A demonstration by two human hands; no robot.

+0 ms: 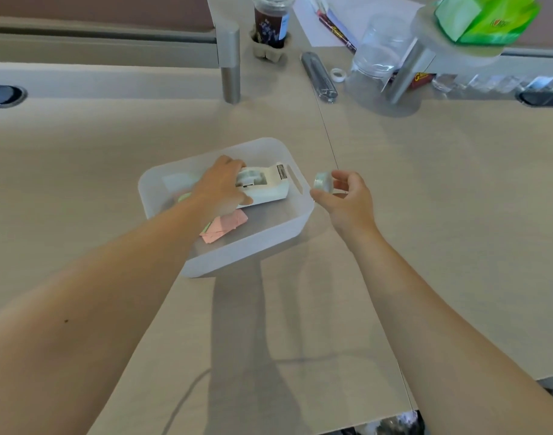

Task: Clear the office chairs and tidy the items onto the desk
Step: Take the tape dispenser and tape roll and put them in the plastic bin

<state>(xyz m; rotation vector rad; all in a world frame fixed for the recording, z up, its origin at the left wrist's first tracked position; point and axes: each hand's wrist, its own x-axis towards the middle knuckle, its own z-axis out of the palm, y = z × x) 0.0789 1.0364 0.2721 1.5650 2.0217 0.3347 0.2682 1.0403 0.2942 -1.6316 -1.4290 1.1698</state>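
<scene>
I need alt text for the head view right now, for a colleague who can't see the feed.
The left hand grips a white tape dispenser inside a translucent plastic bin on a pale desk, while the right hand pinches a clear tape roll just beside the bin's rim. Pink paper notes lie in the bin; a dark drink cup stands behind.

Open desk (441, 215) lies bare to the right of the right hand (347, 199) and below both arms. Beyond the hands, a cup (270, 25), clear jar (379, 48) and stand post (408, 72) crowd the way. The bin (237, 255) walls hem the left hand (222, 183).
</scene>
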